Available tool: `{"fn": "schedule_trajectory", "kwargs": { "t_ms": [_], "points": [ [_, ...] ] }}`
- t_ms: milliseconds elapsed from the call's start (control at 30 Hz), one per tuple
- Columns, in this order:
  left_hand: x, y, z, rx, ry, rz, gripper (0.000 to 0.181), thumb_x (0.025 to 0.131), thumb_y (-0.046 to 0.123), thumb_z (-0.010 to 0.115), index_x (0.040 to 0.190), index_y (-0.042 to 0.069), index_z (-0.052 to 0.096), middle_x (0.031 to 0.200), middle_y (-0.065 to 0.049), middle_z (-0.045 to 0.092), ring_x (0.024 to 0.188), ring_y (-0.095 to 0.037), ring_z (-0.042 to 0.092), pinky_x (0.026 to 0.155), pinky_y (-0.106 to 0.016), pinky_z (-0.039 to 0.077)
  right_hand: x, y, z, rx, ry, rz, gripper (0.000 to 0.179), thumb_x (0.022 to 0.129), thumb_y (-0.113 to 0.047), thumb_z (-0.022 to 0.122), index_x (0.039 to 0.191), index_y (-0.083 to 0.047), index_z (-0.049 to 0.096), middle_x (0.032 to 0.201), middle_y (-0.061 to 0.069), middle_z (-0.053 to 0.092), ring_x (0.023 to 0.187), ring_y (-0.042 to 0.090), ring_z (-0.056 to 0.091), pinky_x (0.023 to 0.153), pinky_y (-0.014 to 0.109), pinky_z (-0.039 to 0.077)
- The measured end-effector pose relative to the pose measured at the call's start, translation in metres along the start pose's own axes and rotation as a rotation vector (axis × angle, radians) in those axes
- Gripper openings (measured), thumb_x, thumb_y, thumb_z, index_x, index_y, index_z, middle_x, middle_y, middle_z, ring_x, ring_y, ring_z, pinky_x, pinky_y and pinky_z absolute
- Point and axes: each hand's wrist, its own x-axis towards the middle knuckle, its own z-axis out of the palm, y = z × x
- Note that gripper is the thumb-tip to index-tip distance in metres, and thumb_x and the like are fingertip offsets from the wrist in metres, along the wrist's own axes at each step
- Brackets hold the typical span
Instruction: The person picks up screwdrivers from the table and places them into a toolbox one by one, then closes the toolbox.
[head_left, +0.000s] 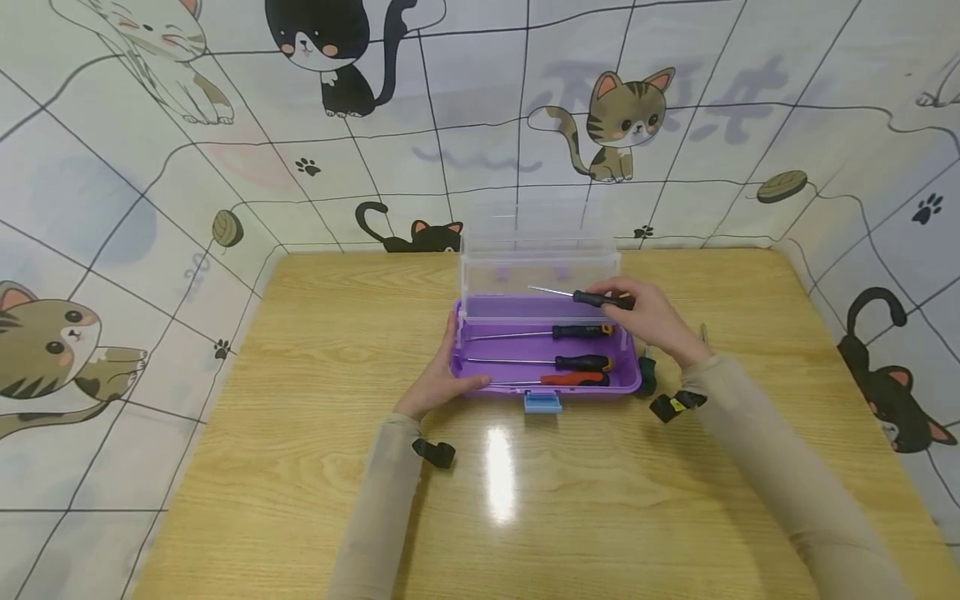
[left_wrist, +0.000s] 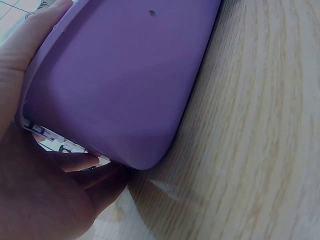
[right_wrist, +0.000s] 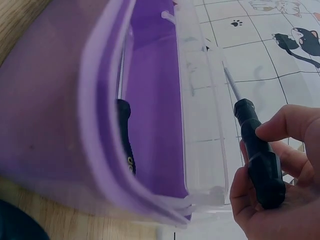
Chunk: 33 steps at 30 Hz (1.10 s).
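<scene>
A purple toolbox (head_left: 510, 348) sits on the table with its clear lid (head_left: 538, 250) raised at the back. My left hand (head_left: 437, 382) grips its left end, thumb along the front rim and fingers round the end wall, as the left wrist view shows. Above the box's right back part, my right hand (head_left: 651, 317) holds a black screwdriver (right_wrist: 260, 155) by its handle, the shaft pointing left. Inside lie two black-handled screwdrivers (head_left: 583, 362) and a red-and-black-handled screwdriver (head_left: 573, 379), their shafts to the left. A blue latch (head_left: 542, 402) hangs at the front.
Beside the box's right end lies a dark green-handled tool (head_left: 647, 375), partly behind the right forearm. The wooden table (head_left: 322, 333) meets a cat-print cloth (head_left: 480, 167) at the back and sides.
</scene>
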Motion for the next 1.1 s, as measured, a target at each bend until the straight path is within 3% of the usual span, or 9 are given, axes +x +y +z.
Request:
{"fn": "schedule_trajectory", "kwargs": {
  "t_ms": [100,300,500,567,633,867,1100],
  "points": [
    [0.0,0.0,0.0,-0.005,-0.005,0.008,0.123,0.079,-0.002,0.076,0.152,0.028,-0.018,0.159,-0.007,-0.016,0.145,-0.03,-0.003,0.115,-0.047,0.005,0.004,-0.001,0.001,0.005,-0.015,0.017,0.032,0.092,-0.004,0.056,0.124,-0.006,0.064,0.124,0.019,0.056,0.056,0.016,0.046,0.042,0.025,0.037],
    [0.0,0.002,-0.001,0.022,0.004,-0.048,0.121,0.081,0.003,0.076,0.152,0.029,-0.019,0.159,-0.005,-0.017,0.145,-0.026,-0.006,0.115,-0.046,0.003,0.013,-0.007,0.005,0.012,-0.049,0.035,0.032,0.094,-0.006,0.055,0.125,-0.004,0.063,0.125,0.019,0.056,0.063,0.02,0.047,0.047,0.028,0.041],
    [0.0,0.001,0.0,0.021,0.008,-0.02,0.122,0.079,0.001,0.076,0.151,0.032,-0.017,0.159,-0.004,-0.016,0.145,-0.024,-0.006,0.115,-0.046,0.004,0.024,-0.012,0.011,0.013,-0.091,0.018,0.033,0.092,-0.004,0.055,0.124,-0.003,0.064,0.126,0.018,0.055,0.058,0.015,0.045,0.046,0.026,0.041],
    [0.0,0.001,0.0,0.023,0.009,-0.018,0.122,0.079,0.001,0.077,0.152,0.032,-0.017,0.159,-0.004,-0.016,0.145,-0.023,-0.006,0.115,-0.046,0.003,0.03,-0.004,0.015,0.01,-0.092,0.005,0.033,0.091,-0.005,0.056,0.123,-0.005,0.065,0.126,0.017,0.056,0.057,0.015,0.044,0.044,0.025,0.04],
    [-0.001,0.002,0.0,0.026,0.01,-0.024,0.122,0.079,0.002,0.077,0.151,0.032,-0.017,0.159,-0.003,-0.016,0.145,-0.023,-0.006,0.115,-0.046,0.003,0.034,-0.005,0.018,-0.005,-0.097,-0.014,0.033,0.09,-0.004,0.057,0.122,-0.004,0.065,0.127,0.018,0.056,0.061,0.016,0.046,0.045,0.025,0.04],
    [-0.002,0.004,0.0,0.034,0.008,-0.052,0.12,0.081,0.004,0.075,0.152,0.03,-0.018,0.159,-0.004,-0.016,0.145,-0.025,-0.007,0.115,-0.048,0.002,0.045,-0.009,0.026,-0.042,-0.137,-0.048,0.032,0.089,-0.003,0.057,0.119,-0.001,0.066,0.12,0.018,0.061,0.096,0.027,0.053,0.075,0.033,0.045],
    [-0.002,0.003,0.0,0.034,0.009,-0.044,0.12,0.081,0.003,0.075,0.152,0.029,-0.018,0.16,-0.005,-0.016,0.145,-0.026,-0.006,0.115,-0.048,0.003,0.052,-0.01,0.03,-0.056,-0.155,-0.017,0.031,0.09,-0.003,0.056,0.119,-0.002,0.066,0.118,0.017,0.062,0.098,0.029,0.053,0.084,0.04,0.044]
  ]
}}
